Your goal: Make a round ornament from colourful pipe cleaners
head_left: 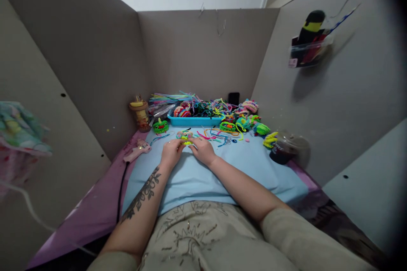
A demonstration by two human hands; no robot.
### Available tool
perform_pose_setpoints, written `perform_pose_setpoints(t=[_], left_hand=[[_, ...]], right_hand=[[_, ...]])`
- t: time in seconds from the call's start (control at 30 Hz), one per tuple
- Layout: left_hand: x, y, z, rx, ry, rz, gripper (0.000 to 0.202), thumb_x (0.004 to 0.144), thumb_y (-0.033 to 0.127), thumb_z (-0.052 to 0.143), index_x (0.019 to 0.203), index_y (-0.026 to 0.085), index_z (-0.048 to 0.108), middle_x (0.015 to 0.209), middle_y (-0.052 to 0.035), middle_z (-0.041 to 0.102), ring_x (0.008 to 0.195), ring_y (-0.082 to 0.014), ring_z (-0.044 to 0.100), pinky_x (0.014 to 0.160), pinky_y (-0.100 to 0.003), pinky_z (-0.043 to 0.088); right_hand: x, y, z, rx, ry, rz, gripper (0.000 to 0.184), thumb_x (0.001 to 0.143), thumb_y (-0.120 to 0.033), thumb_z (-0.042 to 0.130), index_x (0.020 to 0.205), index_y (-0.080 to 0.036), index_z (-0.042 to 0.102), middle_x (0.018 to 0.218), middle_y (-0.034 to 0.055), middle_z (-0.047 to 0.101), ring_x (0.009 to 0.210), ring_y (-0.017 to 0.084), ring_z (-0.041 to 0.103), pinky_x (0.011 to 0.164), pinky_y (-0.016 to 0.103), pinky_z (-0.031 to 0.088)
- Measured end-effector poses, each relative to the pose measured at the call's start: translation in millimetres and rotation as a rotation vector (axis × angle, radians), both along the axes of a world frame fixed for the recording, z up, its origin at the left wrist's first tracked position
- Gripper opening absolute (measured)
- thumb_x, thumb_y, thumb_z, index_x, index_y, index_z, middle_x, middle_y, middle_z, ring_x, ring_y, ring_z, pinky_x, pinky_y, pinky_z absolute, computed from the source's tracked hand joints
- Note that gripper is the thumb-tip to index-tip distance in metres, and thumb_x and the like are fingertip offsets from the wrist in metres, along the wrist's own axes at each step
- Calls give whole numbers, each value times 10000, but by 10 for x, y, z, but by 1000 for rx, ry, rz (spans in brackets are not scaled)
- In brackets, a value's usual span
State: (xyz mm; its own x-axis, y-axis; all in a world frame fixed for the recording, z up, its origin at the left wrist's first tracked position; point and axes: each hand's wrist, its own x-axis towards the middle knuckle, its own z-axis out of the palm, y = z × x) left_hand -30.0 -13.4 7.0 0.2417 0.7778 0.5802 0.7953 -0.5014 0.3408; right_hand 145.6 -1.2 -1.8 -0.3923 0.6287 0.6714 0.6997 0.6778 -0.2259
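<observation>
My left hand [172, 153] and my right hand [204, 151] meet over the light blue table cover [197, 184]. Between their fingertips is a small yellow-green fuzzy pipe-cleaner piece [187, 143], which both hands pinch; its exact shape is partly hidden by the fingers. Just behind it lies a pastel fuzzy piece [183, 134]. Cut pipe-cleaner bits [222, 139] in blue, orange and pink are scattered to the right of my hands. A green fuzzy figure [160, 126] sits behind and left of them.
A blue tray [197, 122] heaped with colourful fuzzy pieces stands at the back, beside a bundle of pipe cleaners [171, 98]. On the left are a pink glue gun [138, 150] with a black cord and a cup [140, 114]. A dark tub [281, 154] stands right. Grey panels surround the table.
</observation>
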Motion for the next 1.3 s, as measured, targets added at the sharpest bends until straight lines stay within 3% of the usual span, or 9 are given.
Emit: perform_pose_setpoints(t=[0.43,0.67,0.9,1.3], left_hand=[[32,15,-34,5,46,-51,151,856,279,539,951,213,638,945,-61,699,882,-212,624,784,-329,447],[-17,32,-11,-45,86,57,189,880,219,465,914,184,647,884,-73,690,852,-216,615,754,-320,442],[19,7,0,-17,74,31,142,864,246,522,937,195,631,934,-73,694,878,-225,615,767,-326,431],[37,-4,0,-40,80,29,163,852,263,551,988,200,615,967,-52,691,911,-214,609,799,-315,417]], right_hand=[[-26,67,-77,-38,21,50,139,849,-162,551,946,-202,644,914,59,685,891,201,589,799,338,472],[23,83,-38,-58,-28,-49,113,834,-122,538,846,-180,635,814,60,667,843,214,577,731,327,472],[-14,-1,-1,-46,28,-14,200,803,-111,528,977,-164,612,892,74,667,876,216,570,780,327,470],[-40,-16,3,-51,-5,-52,127,857,-161,499,837,-178,623,815,59,668,811,192,583,732,295,451]])
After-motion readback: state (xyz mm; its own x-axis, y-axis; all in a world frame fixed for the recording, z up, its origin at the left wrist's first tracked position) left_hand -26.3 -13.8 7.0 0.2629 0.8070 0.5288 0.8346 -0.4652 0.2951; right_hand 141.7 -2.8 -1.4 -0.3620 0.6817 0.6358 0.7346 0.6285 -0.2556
